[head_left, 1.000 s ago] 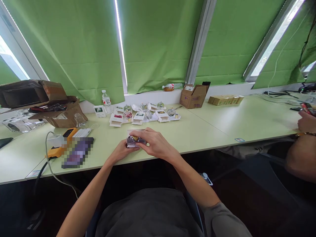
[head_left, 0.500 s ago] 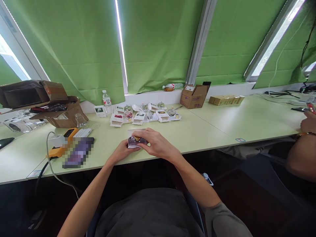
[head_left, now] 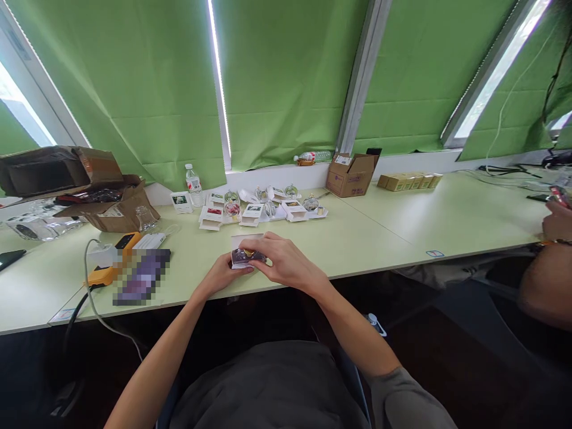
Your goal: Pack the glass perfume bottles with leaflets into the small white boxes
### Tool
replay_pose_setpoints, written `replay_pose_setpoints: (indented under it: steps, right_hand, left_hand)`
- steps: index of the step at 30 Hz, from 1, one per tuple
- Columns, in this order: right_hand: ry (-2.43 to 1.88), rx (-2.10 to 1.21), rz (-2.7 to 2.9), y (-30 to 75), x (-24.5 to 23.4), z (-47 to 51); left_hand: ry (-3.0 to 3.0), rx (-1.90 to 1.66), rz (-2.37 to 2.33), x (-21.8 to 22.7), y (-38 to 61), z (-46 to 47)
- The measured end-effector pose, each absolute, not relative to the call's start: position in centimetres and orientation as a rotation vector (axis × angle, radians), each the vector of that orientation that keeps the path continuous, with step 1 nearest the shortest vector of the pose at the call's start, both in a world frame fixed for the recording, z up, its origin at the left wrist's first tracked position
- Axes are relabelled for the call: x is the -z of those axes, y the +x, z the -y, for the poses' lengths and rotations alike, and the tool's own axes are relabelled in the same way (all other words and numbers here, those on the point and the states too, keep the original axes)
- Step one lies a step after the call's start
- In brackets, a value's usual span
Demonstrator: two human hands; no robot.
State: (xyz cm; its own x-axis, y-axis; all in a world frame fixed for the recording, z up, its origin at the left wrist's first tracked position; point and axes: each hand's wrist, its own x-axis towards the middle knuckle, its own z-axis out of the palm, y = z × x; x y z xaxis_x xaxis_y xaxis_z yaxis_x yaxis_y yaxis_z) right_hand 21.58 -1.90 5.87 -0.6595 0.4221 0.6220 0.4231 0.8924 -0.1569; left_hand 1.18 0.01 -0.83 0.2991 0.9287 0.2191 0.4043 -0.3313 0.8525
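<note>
Near the table's front edge, my left hand (head_left: 218,275) is closed around the left side of a small white box (head_left: 238,241) with its flap up. A dark glass bottle (head_left: 240,256) with a gold-coloured neck sits in the box opening. My right hand (head_left: 283,259) reaches over from the right, its fingers and thumb closed on the bottle at the neck. The hand hides the bottle's right part and much of the box. Farther back, several round glass bottles (head_left: 232,208) rest among opened white boxes (head_left: 211,215).
A phone-like blurred item (head_left: 143,277), a yellow device (head_left: 100,276) and a cable lie left. Crushed cardboard boxes (head_left: 114,214) are at far left. A water bottle (head_left: 193,182), a brown carton (head_left: 352,177) and small gold boxes (head_left: 409,181) stand behind. Another person's hand (head_left: 558,220) is at far right.
The box and dark bottle are almost where they were, and the box's flap shows a little more. Both my hands keep their hold. The other person's hand has shifted slightly.
</note>
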Motion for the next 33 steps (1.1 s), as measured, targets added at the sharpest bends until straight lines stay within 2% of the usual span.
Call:
replay_pose_setpoints:
  steps: [21,33]
  right_hand:
    - [-0.621,0.151,2.456,21.73,-5.58,2.22]
    - [-0.677,0.071,2.392,21.57,-5.58,2.49]
  left_hand:
    - [1.917,-0.973,-1.124,0.79,1.19,-0.09]
    - [1.905,-0.957,-1.146,1.1,1.05,-0.25]
